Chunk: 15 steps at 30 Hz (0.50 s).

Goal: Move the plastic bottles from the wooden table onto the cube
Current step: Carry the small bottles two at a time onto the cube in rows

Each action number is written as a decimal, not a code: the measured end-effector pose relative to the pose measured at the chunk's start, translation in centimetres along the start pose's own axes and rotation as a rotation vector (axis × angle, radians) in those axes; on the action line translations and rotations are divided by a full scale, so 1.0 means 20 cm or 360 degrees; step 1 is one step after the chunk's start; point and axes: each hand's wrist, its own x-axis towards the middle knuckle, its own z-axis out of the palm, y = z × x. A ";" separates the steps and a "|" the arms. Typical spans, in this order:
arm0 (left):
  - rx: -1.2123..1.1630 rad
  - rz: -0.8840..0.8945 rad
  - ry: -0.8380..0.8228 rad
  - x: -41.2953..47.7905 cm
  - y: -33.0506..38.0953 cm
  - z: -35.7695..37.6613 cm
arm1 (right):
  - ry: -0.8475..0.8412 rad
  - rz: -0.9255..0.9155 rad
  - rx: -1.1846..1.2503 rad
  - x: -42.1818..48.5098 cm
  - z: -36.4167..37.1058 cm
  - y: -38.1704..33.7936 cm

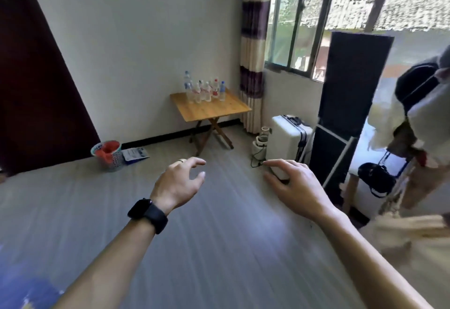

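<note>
Several clear plastic bottles (204, 90) with red or blue caps stand clustered at the back of a small wooden folding table (214, 110) in the far corner. My left hand (179, 183), with a black watch on the wrist, reaches forward over the floor, fingers loosely curled and holding nothing. My right hand (294, 182) is stretched out beside it, fingers relaxed and empty. Both hands are well short of the table. No cube is in view.
A basket with red contents (108, 155) and a blue-white packet (135, 154) sit by the left wall. A white suitcase (288, 141), a cable and a tall black panel (350, 84) stand right of the table. Bags and clothes hang at far right.
</note>
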 end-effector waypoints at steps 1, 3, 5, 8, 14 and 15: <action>0.0013 -0.0015 0.0027 0.08 -0.04 -0.02 | -0.0029 -0.0031 0.0013 0.10 0.05 -0.01; 0.0031 -0.0036 0.0071 0.25 -0.10 -0.05 | -0.0084 -0.0089 0.0028 0.31 0.13 -0.01; 0.0057 -0.0048 0.0095 0.44 -0.15 -0.07 | -0.0113 -0.0133 0.0026 0.54 0.20 0.01; 0.0060 -0.0049 0.0141 0.77 -0.21 -0.06 | -0.0126 -0.0159 0.0037 0.90 0.27 0.07; 0.0014 -0.0109 0.0228 1.42 -0.31 -0.05 | -0.0103 -0.0181 0.0057 1.66 0.37 0.18; -0.0005 -0.0125 0.0238 1.52 -0.34 -0.04 | -0.0096 -0.0184 0.0065 1.77 0.40 0.19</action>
